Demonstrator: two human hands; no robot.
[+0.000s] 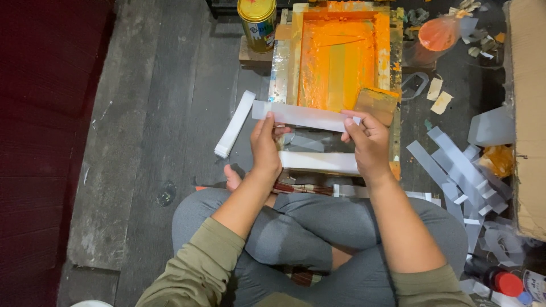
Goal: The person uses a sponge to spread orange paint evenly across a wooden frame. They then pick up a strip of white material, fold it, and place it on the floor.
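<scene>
- At the top edge of the view, a yellow-lidded tin (257, 23) with a coloured label band stands on a small wooden block, touching the left side of the printing frame (340, 62).
- To the right of the frame lies a clear bag of orange paint (439, 33), and a brown cardboard box (529, 113) runs down the right edge.
- At the bottom right corner stands a bottle with a red cap (508, 283).
- The floor (159, 142) is dark grey, worn boards; a dark red surface borders it on the left.
- The frame's screen is smeared orange, and a squeegee (375, 104) rests at its lower right corner.
- A stack of white strips (234, 124) lies on the floor left of the frame; a loose pile of pale strips (455, 165) lies to the right.
- The person sits cross-legged in grey trousers.
- The left hand (265, 146) pinches the left part of a long white paper strip (301, 116), thumb on top.
- The right hand (367, 142) is closed on the strip's right end, thumb pressing down.
- The strip is held level above the near end of the frame, stretched between both hands.
</scene>
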